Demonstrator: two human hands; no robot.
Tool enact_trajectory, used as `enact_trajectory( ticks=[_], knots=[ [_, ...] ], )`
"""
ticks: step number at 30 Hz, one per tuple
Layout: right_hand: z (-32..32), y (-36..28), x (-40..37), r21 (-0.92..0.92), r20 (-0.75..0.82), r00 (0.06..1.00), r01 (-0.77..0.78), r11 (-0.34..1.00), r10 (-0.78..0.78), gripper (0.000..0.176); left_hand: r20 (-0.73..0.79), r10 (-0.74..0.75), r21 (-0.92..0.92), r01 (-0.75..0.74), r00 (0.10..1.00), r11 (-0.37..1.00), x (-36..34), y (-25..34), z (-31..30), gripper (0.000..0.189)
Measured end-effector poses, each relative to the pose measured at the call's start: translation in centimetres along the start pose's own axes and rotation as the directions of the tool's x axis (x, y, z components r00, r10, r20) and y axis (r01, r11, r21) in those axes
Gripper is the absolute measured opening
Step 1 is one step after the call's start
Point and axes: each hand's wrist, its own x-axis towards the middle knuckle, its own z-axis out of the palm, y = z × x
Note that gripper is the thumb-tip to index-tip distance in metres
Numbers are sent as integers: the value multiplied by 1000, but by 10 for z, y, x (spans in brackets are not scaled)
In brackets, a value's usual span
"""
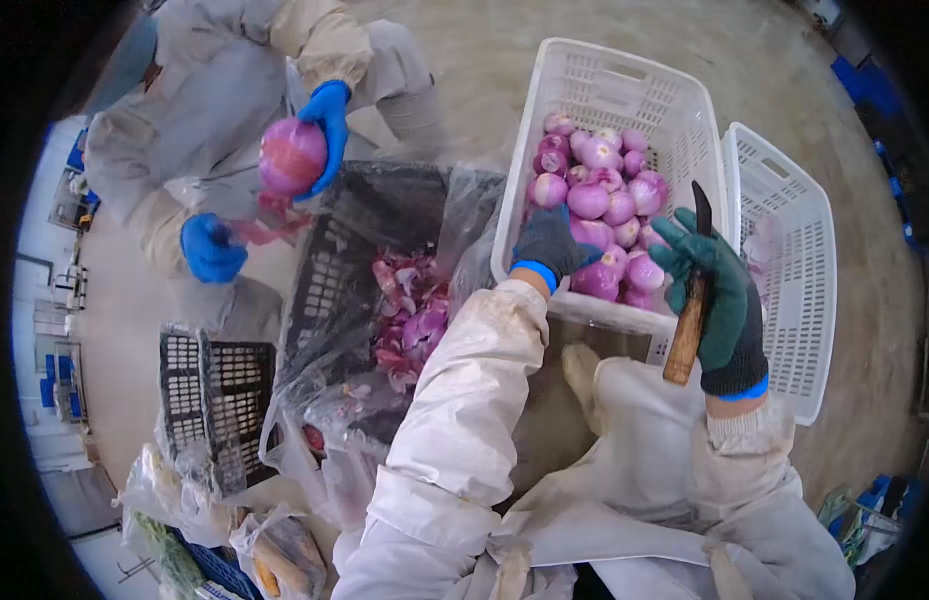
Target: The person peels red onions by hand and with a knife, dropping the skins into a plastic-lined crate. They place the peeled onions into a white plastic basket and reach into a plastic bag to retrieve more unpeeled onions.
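A white crate (674, 90) holds many peeled purple onions (602, 205). My left hand (552, 245), in a dark glove with a blue band, reaches over the crate's near left corner and touches the onions; its fingertips are partly hidden among them. My right hand (719, 290), in a green and black glove, is at the crate's right side, wrapped round a knife (688, 325) with a wooden handle. The dark curved blade points up, and the handle's end sticks out below the hand.
A co-worker's blue-gloved hands (329, 135) hold a large onion (292, 157) and strips of skin. Onion skins (414, 320) lie in a black, plastic-lined crate (369, 190). Another white crate (812, 270) stands right, a black crate (239, 400) left, bagged vegetables (279, 555) lower left.
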Motion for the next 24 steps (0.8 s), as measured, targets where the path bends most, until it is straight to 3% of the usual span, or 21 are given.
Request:
enact_trajectory(
  ticks=[5, 6, 8, 9, 10, 11, 13, 14, 15, 17, 18, 19, 20, 21, 22, 23, 24],
  knots=[
    [-7, 4, 2, -29, 108, 993, -35, 999, 38, 53, 189, -113, 176, 80, 975, 981, 18, -23, 38, 87],
    [-7, 6, 4, -45, 182, 976, -116, 992, 123, 50, 36, 17, 153, -23, 999, 988, 16, -27, 46, 81],
    [10, 5, -4, -114, 265, 942, -180, 977, 205, 45, -302, 209, 152, -169, 930, 974, -4, -21, 29, 63],
    [14, 6, -8, -119, 286, 935, -182, 976, 209, 45, -316, 194, 157, -150, 929, 976, -23, -11, 3, 63],
    [19, 9, -13, -127, 364, 895, -224, 966, 256, 45, -235, 54, -465, -162, 970, 870, -47, -5, -27, 58],
    [25, 12, -17, -139, 441, 845, -268, 953, 302, 45, -99, -7, -902, -87, 995, 422, -70, -6, -46, 55],
    [43, 16, -28, -159, 537, 780, -280, 947, 321, 42, 57, -110, -988, 40, 992, -152, -117, -18, -58, 51],
    [52, 20, -36, -205, 533, 759, -312, 928, 373, 44, 48, 215, -999, 42, 975, 33, -141, -21, -72, 49],
    [64, 27, -44, -257, 538, 726, -343, 903, 429, 46, 18, 155, -999, 12, 988, 41, -169, -19, -84, 49],
    [82, 47, -64, -427, 542, 644, -342, 837, 540, 41, 129, 259, -959, 187, 957, -211, -231, -11, -96, 49],
    [86, 59, -68, -479, 603, 542, -340, 809, 585, 42, 89, 176, -966, 128, 980, -224, -253, -19, -97, 49],
    [90, 71, -74, -528, 642, 446, -332, 781, 624, 43, -341, 14, -858, -317, 940, 404, -275, -25, -95, 48],
    [104, 68, -82, -597, 617, 406, -317, 737, 674, 41, -672, 130, -260, -397, 729, 880, -296, -33, -93, 47],
    [111, 72, -87, -620, 625, 366, -305, 723, 690, 41, -692, 96, -256, -367, 715, 894, -315, -56, -91, 47],
    [113, 76, -87, -578, 632, 404, -322, 750, 661, 41, -707, 154, -7, -224, 690, 975, -337, -94, -85, 45],
    [114, 80, -87, -528, 637, 449, -338, 779, 627, 42, -698, 219, 242, -62, 682, 968, -362, -121, -90, 44],
    [117, 86, -85, -527, 639, 484, -290, 799, 597, 42, -712, -259, -499, -211, 653, 840, -394, -128, -115, 42]
  ],
)
